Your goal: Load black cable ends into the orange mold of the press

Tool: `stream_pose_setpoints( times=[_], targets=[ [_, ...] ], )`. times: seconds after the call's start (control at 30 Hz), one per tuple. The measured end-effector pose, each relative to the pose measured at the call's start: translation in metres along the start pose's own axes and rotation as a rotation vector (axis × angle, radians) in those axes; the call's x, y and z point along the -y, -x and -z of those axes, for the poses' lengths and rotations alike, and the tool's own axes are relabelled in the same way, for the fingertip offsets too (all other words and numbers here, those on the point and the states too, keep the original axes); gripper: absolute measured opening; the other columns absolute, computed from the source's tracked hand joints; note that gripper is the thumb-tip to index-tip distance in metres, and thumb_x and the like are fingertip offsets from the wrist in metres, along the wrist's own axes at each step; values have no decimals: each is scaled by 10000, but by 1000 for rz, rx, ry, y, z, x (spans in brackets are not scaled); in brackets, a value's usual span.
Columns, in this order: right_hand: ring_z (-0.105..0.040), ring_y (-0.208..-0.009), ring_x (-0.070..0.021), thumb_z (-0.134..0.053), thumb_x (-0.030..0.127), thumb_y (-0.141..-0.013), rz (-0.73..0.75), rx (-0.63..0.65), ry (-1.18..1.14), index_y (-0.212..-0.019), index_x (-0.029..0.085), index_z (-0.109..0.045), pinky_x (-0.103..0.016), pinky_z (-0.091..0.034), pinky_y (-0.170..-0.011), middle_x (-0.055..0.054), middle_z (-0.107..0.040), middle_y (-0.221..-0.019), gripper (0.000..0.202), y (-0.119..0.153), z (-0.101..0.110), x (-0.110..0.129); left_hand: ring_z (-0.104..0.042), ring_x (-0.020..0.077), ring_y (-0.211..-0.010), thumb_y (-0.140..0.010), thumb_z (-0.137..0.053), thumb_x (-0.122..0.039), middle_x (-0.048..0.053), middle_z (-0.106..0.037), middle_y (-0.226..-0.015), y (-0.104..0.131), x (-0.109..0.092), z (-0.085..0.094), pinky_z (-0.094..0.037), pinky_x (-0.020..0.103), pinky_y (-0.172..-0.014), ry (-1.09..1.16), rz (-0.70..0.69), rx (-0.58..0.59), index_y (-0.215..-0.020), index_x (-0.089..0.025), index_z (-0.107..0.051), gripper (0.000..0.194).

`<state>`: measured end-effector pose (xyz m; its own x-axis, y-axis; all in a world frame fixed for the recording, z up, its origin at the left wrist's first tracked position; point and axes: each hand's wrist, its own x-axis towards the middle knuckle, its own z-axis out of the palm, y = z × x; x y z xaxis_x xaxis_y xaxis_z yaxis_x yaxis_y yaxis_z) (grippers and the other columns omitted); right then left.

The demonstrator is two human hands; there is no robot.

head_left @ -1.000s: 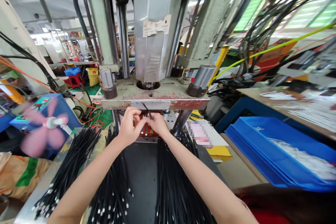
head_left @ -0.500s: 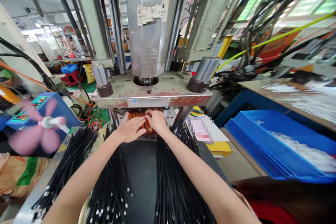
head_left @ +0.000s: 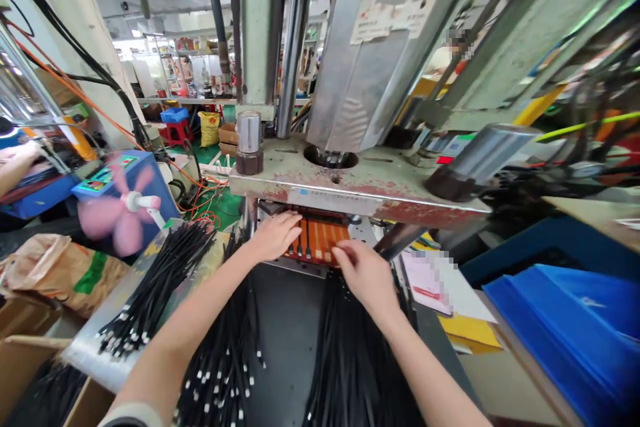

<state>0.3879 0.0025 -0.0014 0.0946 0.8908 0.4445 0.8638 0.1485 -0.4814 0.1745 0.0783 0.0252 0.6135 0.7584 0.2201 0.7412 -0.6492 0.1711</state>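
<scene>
Under the press plate, an orange mould point(head_left: 320, 240) with parallel slots lies in view, with several black flat cable ends in its left slots. My left hand point(head_left: 274, 237) rests at the mould's left side, fingers stretched out over its edge. At the right front corner of the mould is my right hand point(head_left: 367, 273), fingers curled and thumb close to the index finger. Whatever is between those fingertips is too small to make out. Below it hangs a thick bundle of black cables point(head_left: 345, 347). A second black cable bundle point(head_left: 220, 353) with whitish tips lies under my left forearm.
The press's heavy plate point(head_left: 360, 197) spans above the mould, with posts either side. Another cable bundle point(head_left: 155, 287) lies on the metal table at left, near a spinning pink fan point(head_left: 127, 203). Blue bins point(head_left: 565, 307) and papers point(head_left: 425, 283) are at right.
The view has swung left, so the press appears further right. My hands have moved apart: the right hand went from the mould's top to its right front corner, uncovering the slots.
</scene>
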Motion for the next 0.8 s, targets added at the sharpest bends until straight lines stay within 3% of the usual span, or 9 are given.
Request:
stream_pose_setpoints(
  times=[0.07,0.13,0.2,0.27,0.37,0.47,0.63,0.7,0.8],
  targets=[
    [-653,-740,-261,-437,410,-893,-108,45,244,-854,172,-629,-350,-460,-648,-126,-674,-835,309,33,9,-17,-535,206,-1168,-979,-208,-372,114,-596,-1220,40,7,-4,-396,342,-995,-57,170,-73,-1194,-165,-547,451],
    [-653,-638,-292,-472,465,-873,-206,278,433,-749,181,-622,-365,-442,-572,-136,-667,-728,344,60,12,-28,-608,281,-1037,-943,-322,-412,165,-642,-1055,70,16,-9,-465,398,-870,-156,434,-13,-1046,-130,-603,411],
    [-660,-615,-300,-514,454,-856,-217,490,474,-681,193,-606,-357,-434,-553,-127,-662,-663,328,77,11,-32,-640,334,-944,-891,-443,-397,204,-653,-961,84,28,-12,-488,430,-777,-211,604,82,-982,-94,-614,359],
    [-677,-666,-290,-519,378,-861,-191,567,413,-666,208,-596,-332,-431,-566,-103,-671,-654,270,82,9,-32,-662,339,-867,-865,-481,-334,207,-665,-890,85,38,-12,-493,423,-723,-197,642,127,-925,-84,-623,293],
    [-676,-663,-272,-497,359,-866,-226,498,335,-649,232,-565,-305,-403,-544,-53,-665,-622,260,78,14,-30,-676,279,-804,-882,-451,-299,142,-681,-811,80,47,-1,-486,355,-693,-135,620,115,-840,-130,-620,242],
    [-654,-602,-250,-462,411,-878,-186,356,203,-665,240,-526,-298,-384,-527,-21,-635,-585,281,73,27,-16,-663,198,-788,-908,-427,-293,59,-678,-792,81,40,19,-462,283,-711,-82,553,69,-850,-175,-588,209],
    [-634,-614,-168,-436,372,-918,66,261,-259,-760,233,-560,-254,-419,-580,-1,-654,-672,245,63,47,46,-600,174,-716,-898,-453,-275,30,-610,-729,89,-7,60,-430,286,-680,31,312,-242,-807,-178,-527,152],
    [-615,-604,-145,-455,345,-922,123,226,-404,-780,227,-579,-237,-421,-580,4,-650,-674,222,57,54,72,-548,125,-599,-899,-475,-290,-10,-562,-653,88,-32,75,-418,249,-606,295,184,-240,-796,-183,-514,154],
    [-560,-548,-118,-482,325,-916,148,152,-577,-746,215,-584,-221,-410,-557,16,-612,-620,227,47,64,97,-498,70,-507,-905,-490,-317,-34,-525,-643,82,-63,91,-412,194,-507,747,49,-95,-822,-177,-533,168]
  ],
)
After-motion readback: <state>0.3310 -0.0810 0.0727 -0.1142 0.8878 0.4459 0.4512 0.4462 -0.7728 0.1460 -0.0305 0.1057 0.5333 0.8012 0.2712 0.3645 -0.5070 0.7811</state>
